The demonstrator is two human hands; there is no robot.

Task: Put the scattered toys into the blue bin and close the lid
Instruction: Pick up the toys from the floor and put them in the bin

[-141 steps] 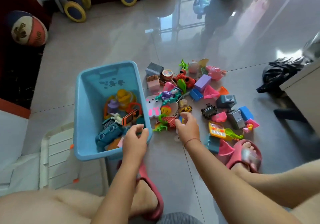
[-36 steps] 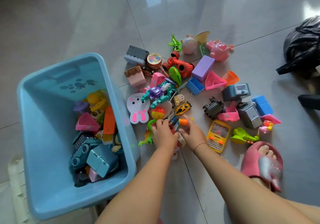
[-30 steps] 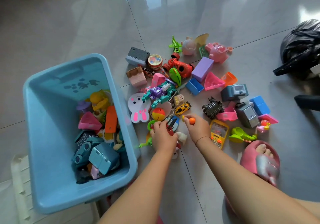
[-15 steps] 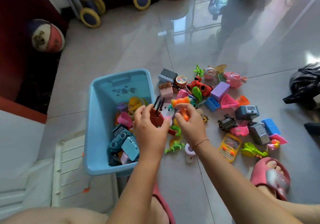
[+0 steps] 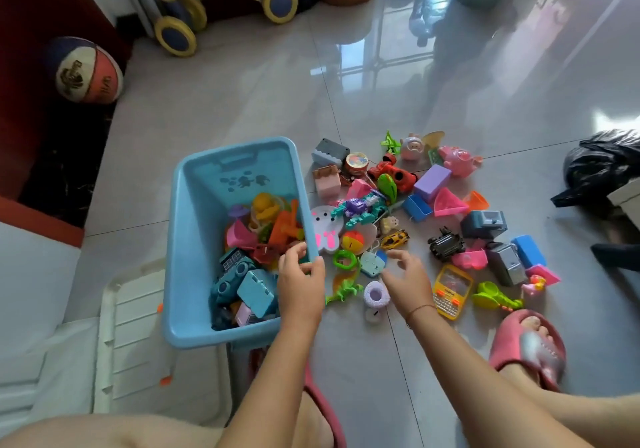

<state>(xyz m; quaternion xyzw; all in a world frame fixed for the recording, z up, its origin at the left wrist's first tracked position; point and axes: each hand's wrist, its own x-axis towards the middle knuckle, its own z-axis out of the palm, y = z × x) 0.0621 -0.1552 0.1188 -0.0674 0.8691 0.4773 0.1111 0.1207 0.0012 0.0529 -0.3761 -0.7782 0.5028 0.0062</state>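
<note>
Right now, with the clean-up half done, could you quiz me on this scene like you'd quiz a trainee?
1. Which hand touches the blue bin at its rim?
2. True or false: the white lid is already on the bin.
3. The right hand holds: A) nothing B) the yellow toy phone C) the green ring.
Key: 1, the left hand. 2, false: it lies beside the bin. 3, A.
</note>
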